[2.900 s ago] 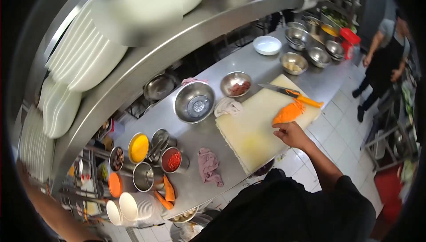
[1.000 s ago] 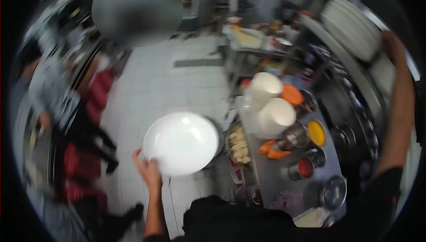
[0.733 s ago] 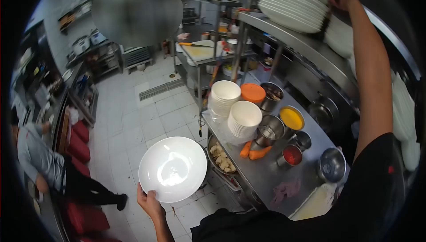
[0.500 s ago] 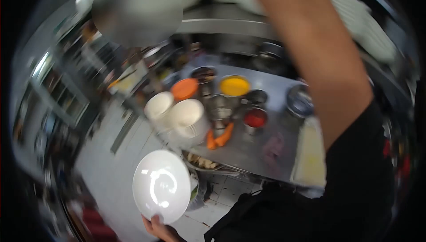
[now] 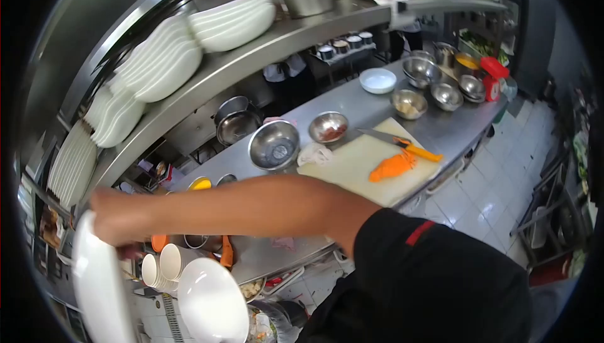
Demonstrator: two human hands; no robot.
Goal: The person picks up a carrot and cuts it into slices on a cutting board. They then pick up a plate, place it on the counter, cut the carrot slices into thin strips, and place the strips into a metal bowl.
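Observation:
My right arm stretches across the view to the left. There my right hand [image 5: 123,217] is closed on the rim of a large white plate [image 5: 100,280], which is tilted, smeared by motion and partly cut off by the dark edge of the view. A second white plate [image 5: 214,302], round and shiny, hangs low beside it, above the floor. My left hand does not show; the lower edge of the view cuts off the area under that second plate. Stacks of white dishes [image 5: 167,60] stand on the steel shelf [image 5: 314,28] above my right arm.
On the steel counter [image 5: 368,107] lie a cutting board [image 5: 340,160], a knife [image 5: 377,135], an orange-handled tool [image 5: 425,151] and cut carrot [image 5: 391,167]. Several metal bowls [image 5: 274,145] stand behind. Stacked white tubs [image 5: 176,261] are near the plates. People [image 5: 289,82] stand beyond the counter.
The view has swung right and up, showing the shelf and the far counter. My right arm, raised overhead before, now reaches left with a plate. My left hand has dropped out of view.

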